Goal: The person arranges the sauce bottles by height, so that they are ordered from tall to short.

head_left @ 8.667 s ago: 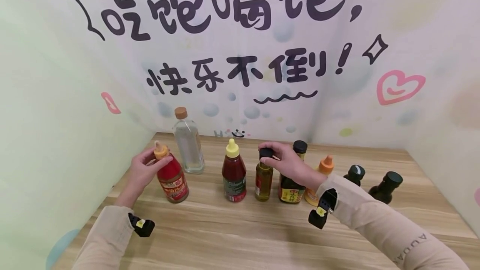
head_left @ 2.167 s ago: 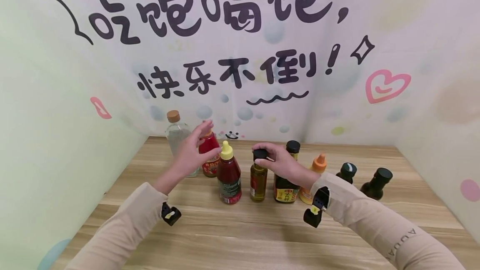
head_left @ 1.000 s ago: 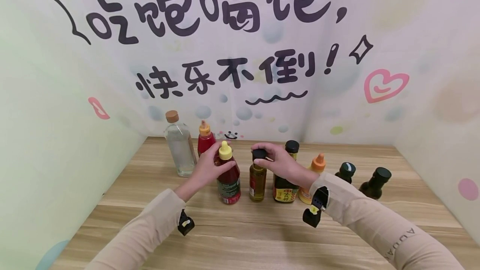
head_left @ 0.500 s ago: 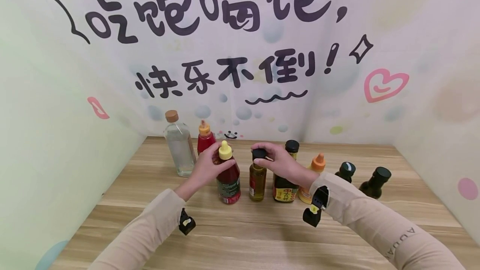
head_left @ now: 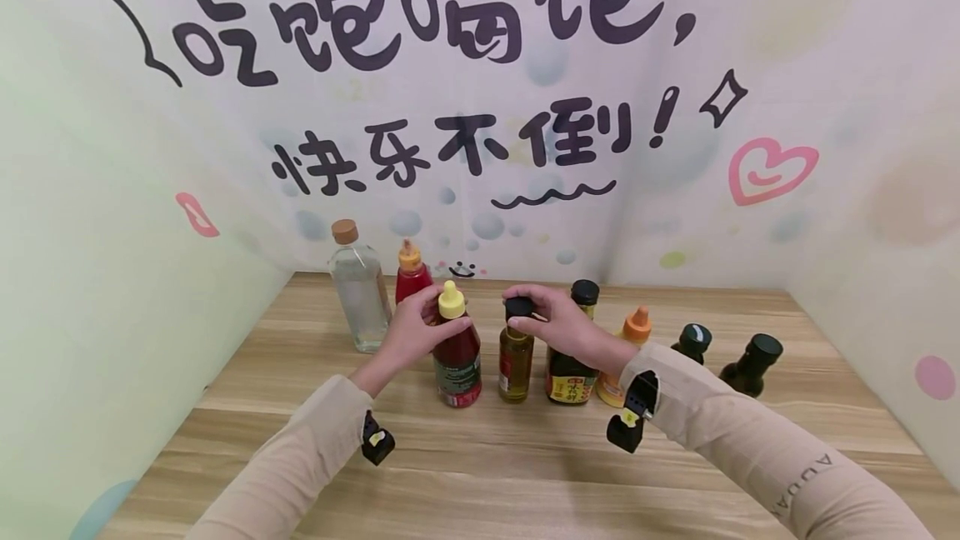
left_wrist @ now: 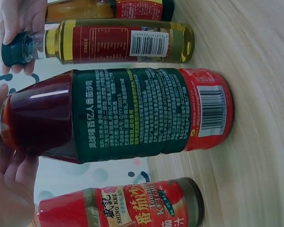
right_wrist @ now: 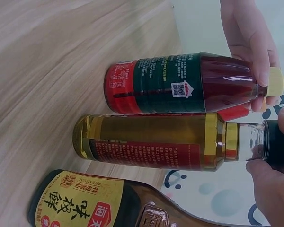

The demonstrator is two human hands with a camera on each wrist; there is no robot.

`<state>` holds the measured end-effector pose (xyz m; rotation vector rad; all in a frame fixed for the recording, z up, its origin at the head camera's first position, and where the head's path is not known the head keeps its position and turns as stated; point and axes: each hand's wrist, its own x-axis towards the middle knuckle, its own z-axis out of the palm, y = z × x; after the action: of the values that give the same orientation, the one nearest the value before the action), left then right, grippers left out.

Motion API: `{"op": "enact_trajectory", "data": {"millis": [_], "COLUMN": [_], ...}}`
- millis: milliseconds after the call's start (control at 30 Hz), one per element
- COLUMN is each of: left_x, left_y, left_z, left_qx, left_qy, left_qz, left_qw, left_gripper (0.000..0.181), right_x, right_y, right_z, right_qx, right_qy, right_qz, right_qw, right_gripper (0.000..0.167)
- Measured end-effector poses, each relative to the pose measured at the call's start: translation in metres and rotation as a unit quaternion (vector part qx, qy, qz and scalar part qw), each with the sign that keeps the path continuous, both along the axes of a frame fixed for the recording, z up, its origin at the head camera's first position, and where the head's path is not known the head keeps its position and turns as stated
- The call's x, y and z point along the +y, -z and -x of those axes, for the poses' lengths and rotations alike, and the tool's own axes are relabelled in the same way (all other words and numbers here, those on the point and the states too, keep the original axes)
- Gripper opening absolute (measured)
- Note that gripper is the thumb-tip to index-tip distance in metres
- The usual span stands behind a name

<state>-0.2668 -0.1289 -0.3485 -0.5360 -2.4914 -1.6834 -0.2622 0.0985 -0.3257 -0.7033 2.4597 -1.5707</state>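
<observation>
My left hand (head_left: 410, 330) grips the neck of a dark red ketchup bottle (head_left: 457, 369) with a yellow nozzle cap and green label. The bottle stands upright on the wooden table. Just right of it is a slim bottle of golden oil (head_left: 516, 365); my right hand (head_left: 564, 325) pinches it at its black cap and neck. Thumb and fingers lie on either side of that cap in the right wrist view. Behind my left hand stands a second ketchup bottle (head_left: 412, 280), red with an orange cap, its lower part hidden in the head view.
A clear bottle with a brown cap (head_left: 362, 294) stands at the back left. Right of the oil are a soy sauce bottle (head_left: 572, 386), an orange-capped squeeze bottle (head_left: 637, 326) partly behind my right wrist, and two dark bottles (head_left: 693, 342). A printed cloth (head_left: 465, 223) hangs behind the table.
My left hand set the red ketchup bottle down farther back beside the clear bottle, let go, moved right and took the yellow-capped ketchup bottle by its neck. My right hand stayed on the oil bottle.
</observation>
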Motion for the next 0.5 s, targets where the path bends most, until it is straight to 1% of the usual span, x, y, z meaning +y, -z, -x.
{"op": "enact_trajectory", "data": {"millis": [167,333,500], "left_x": [0.0003,-0.0002,-0.0001], "left_y": [-0.0018,-0.002,-0.0009], "left_z": [-0.0007,-0.0018,-0.0019], "left_qx": [-0.011,-0.011,-0.01], "left_qy": [0.002,0.005,0.003], "left_qz": [-0.006,-0.014,-0.014], "left_qw": [0.9999,0.9998,0.9999], "left_gripper": [0.044,0.045,0.043], "right_x": [-0.0003,-0.0006,-0.0005], "right_y": [-0.0017,-0.0033,-0.0042], "right_z": [-0.001,-0.0013,-0.0007], "right_qx": [-0.005,-0.002,-0.002], "right_qy": [0.004,0.005,0.01], "right_qz": [-0.004,-0.013,-0.028], "right_qw": [1.0,0.9999,0.9996], "right_gripper": [0.036,0.036,0.036]}}
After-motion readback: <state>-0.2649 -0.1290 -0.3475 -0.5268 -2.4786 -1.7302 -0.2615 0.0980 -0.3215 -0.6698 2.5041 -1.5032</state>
